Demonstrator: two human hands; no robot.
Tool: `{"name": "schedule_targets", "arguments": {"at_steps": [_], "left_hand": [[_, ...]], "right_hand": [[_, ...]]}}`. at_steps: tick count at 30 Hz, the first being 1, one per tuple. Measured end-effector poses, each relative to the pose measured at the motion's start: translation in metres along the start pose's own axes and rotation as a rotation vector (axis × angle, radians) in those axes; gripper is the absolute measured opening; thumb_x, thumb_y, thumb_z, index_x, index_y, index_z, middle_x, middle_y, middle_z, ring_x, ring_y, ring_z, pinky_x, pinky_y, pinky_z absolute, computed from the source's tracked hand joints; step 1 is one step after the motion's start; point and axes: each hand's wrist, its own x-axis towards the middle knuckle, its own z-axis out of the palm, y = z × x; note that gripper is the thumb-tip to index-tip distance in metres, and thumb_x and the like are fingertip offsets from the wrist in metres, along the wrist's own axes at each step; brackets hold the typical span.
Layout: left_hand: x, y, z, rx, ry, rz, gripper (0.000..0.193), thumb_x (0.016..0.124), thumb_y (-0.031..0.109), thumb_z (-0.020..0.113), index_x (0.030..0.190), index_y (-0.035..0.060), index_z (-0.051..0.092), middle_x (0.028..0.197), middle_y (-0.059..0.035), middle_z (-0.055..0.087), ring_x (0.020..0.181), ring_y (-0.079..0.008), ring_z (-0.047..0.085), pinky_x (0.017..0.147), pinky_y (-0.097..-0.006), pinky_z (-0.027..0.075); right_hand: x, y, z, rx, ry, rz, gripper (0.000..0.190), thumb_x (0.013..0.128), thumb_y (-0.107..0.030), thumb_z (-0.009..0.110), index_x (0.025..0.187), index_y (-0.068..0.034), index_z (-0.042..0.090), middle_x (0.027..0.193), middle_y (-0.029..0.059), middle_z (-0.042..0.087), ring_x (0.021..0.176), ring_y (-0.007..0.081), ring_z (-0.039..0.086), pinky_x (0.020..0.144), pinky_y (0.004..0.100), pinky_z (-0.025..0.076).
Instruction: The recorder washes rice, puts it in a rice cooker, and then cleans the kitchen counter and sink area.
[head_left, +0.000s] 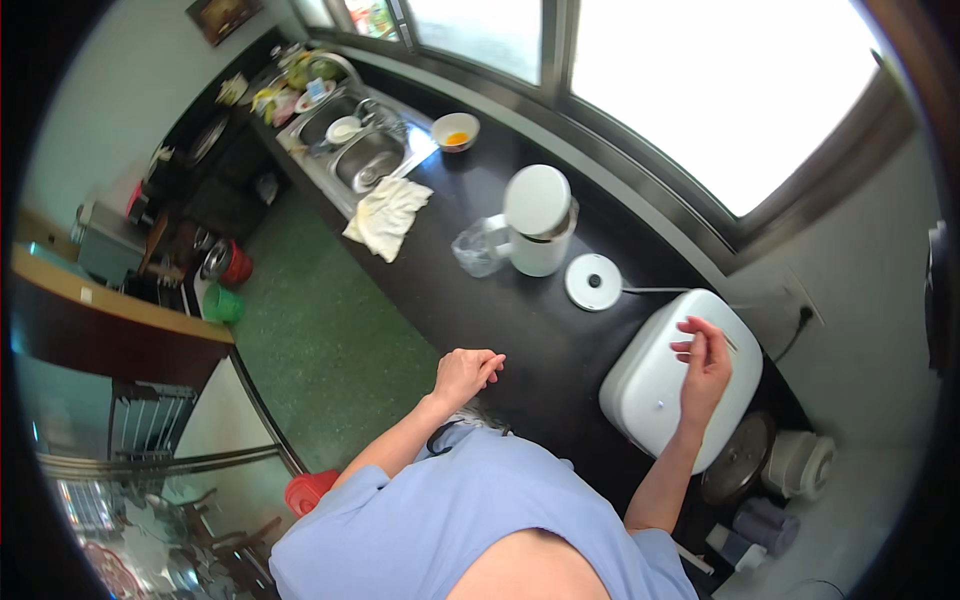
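Note:
My left hand (466, 375) is held with curled fingers near the front edge of the dark countertop (517, 322), with nothing seen in it. My right hand (703, 367) is over the white rice-cooker-like appliance (652, 375), fingers bent and apart, holding nothing visible; I cannot tell whether it touches the lid. Farther along stands a white electric kettle (538, 255) with its lid (537, 199) raised. The round white kettle base (593, 282) lies beside it, separate from the kettle. A crumpled clear plastic bag (478, 247) lies by the kettle handle.
A cream cloth (390, 217) hangs over the counter's front edge by the double steel sink (369, 159). A bowl with something orange-yellow (455, 133) stands near the window. A dark round lid (740, 457) and plastic containers (799, 463) are at the right. A red lidded bin (309, 491) is behind my left arm.

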Motion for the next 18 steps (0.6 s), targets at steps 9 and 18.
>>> {"name": "schedule_targets", "arguments": {"at_steps": [9, 18], "left_hand": [[-0.025, -0.209, -0.157, 0.047, 0.168, -0.109, 0.035, 0.098, 0.035, 0.044, 0.096, 0.0115, 0.070, 0.075, -0.0017, 0.070, 0.059, -0.0193, 0.066, 0.061, -0.0346, 0.052], [-0.040, -0.393, -0.350, 0.151, 0.389, -0.259, 0.018, 0.091, 0.025, 0.057, 0.097, 0.0119, 0.068, 0.092, -0.0078, 0.069, 0.082, -0.0302, 0.067, 0.069, -0.0429, 0.053]], "right_hand": [[-0.051, -0.066, 0.335, -0.136, -0.620, -0.154, 0.013, 0.091, -0.002, 0.055, 0.099, -0.004, 0.065, 0.089, 0.0087, 0.067, 0.075, 0.0179, 0.069, 0.062, 0.0289, 0.053], [-0.092, -0.133, 0.617, -0.409, -1.128, -0.618, 0.016, 0.088, -0.016, 0.059, 0.101, -0.008, 0.063, 0.095, 0.0085, 0.064, 0.082, 0.0304, 0.065, 0.069, 0.0409, 0.053]]}}
